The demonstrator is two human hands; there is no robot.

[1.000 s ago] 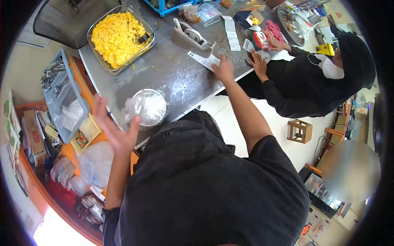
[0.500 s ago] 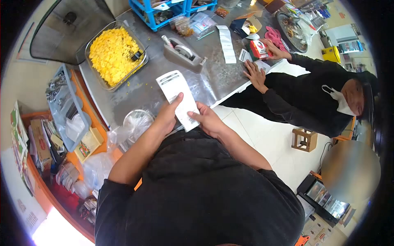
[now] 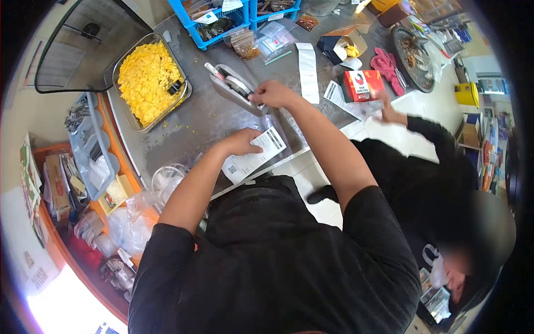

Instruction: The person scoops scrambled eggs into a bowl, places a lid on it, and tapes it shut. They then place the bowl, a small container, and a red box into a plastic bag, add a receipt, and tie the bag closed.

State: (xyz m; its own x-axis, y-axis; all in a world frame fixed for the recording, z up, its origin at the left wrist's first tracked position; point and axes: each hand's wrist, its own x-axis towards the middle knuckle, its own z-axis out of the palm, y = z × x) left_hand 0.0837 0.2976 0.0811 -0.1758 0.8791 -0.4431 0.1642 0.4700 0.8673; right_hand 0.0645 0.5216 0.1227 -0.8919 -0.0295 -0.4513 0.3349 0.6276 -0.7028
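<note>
A printed paper slip (image 3: 261, 149) with a QR code lies at the table's near edge. My left hand (image 3: 243, 141) grips it, the thumb on top. Farther forward, my right hand (image 3: 272, 93) is pinched at the cutter end of a grey tape dispenser (image 3: 233, 92), apparently on the end of the tape; the fingers mostly hide it. A roll of tape sits in the dispenser, along with what looks like a marker. Right of my right hand, a long white printed slip (image 3: 307, 72) lies flat on the table.
A glass dish of yellow crumbly food (image 3: 149, 80) stands at left, blue baskets (image 3: 208, 33) at the back. A red box (image 3: 362, 85) rests on another slip (image 3: 344, 103) at right. A co-worker in black (image 3: 417, 172) stands close on the right.
My right hand has let go of the slip and reached forward to the tape dispenser. My left hand has turned the slip and lowered it to the table edge. The co-worker's hands have left the red box.
</note>
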